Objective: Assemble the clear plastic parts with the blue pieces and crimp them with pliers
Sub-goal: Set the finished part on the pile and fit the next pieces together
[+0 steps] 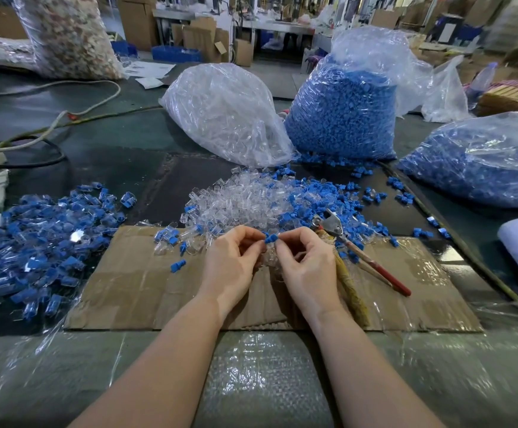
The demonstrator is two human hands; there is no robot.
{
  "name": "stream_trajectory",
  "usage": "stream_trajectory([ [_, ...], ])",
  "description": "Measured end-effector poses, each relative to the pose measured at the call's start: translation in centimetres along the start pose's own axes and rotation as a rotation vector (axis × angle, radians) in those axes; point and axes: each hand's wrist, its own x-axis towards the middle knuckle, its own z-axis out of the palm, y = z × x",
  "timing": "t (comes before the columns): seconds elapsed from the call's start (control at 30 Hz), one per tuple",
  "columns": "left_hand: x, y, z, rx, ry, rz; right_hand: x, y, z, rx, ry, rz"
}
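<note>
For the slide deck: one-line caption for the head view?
Both hands, left hand and right hand, pinch a blue piece over cardboard; pliers lie alongside.

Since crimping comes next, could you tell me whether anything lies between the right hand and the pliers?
Nothing visible does. The right hand pinches a blue piece together with the left hand, and the pliers lie just right of it on the cardboard, handles toward the person. Only loose blue pieces lie around the head.
</note>
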Motion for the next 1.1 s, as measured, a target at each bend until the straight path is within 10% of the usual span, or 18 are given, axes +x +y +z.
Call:
stream_trajectory([
  [1.1,-0.23,-0.06,-0.34,0.047,-0.057,0.049,-0.71,0.15,0.22,-0.387,-0.060,-0.107],
])
